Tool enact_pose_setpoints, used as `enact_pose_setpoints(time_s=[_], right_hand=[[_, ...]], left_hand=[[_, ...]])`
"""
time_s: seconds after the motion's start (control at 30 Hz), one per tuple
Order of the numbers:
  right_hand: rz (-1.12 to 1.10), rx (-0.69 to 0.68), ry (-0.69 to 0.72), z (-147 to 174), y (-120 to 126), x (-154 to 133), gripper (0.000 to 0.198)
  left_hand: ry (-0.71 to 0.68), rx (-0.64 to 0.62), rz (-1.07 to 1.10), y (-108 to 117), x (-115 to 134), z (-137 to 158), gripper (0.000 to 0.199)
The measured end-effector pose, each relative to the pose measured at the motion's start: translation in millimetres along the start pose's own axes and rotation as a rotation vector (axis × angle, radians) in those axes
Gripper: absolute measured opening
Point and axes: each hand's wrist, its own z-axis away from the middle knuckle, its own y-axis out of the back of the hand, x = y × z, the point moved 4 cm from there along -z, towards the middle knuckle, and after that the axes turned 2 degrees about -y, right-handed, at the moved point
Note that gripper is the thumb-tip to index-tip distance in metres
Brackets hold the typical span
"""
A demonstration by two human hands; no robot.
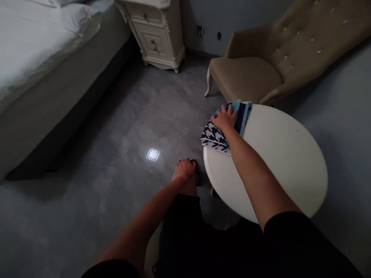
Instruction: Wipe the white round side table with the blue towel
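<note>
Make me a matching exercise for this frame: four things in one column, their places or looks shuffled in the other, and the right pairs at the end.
1. Right hand
2. Armchair
3. Folded cloth
4. Left hand

A. Houndstooth and stripes, at the edge of the round white table
B. At the bare knee
C. Spread out on top of patterned fabric
D. Tan, with a buttoned back

Pairs: 1-C, 2-D, 3-A, 4-B

Right hand (224, 119) spread on patterned cloth (215, 134) atop white table (286, 154).
</note>
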Motion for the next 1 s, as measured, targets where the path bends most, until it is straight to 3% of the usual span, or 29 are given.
enact_pose_setpoints(time_s=[0.13, 0.33, 0.5, 0.63, 0.83, 0.9, 1.0], right_hand=[[-0.034, -0.022, 0.162, 64, -2, -26, 0.066], [-0.098, -0.035, 0.333, 201, -9, -50, 0.069], [-0.131, -0.023, 0.365, 310, -12, -37, 0.070], [-0.122, 0.009, 0.297, 379, -12, 5, 0.072], [-0.003, 0.049, 0.048, 429, -6, 95, 0.072], [0.023, 0.047, 0.018, 432, -6, 104, 0.072], [0.020, 0.037, 0.033, 423, -7, 89, 0.074]], left_hand=[[-0.011, 0.019, -0.019, 0, 2, 2, 0.054], [-0.032, 0.029, -0.039, 1, 10, 15, 0.056], [-0.062, 0.047, -0.061, -5, 17, 26, 0.055], [-0.123, 0.092, -0.093, -15, 16, 29, 0.053], [-0.158, 0.112, -0.092, -21, 18, 28, 0.052], [-0.152, 0.103, -0.080, -19, 21, 27, 0.052], [-0.133, 0.088, -0.057, -17, 25, 24, 0.053]])
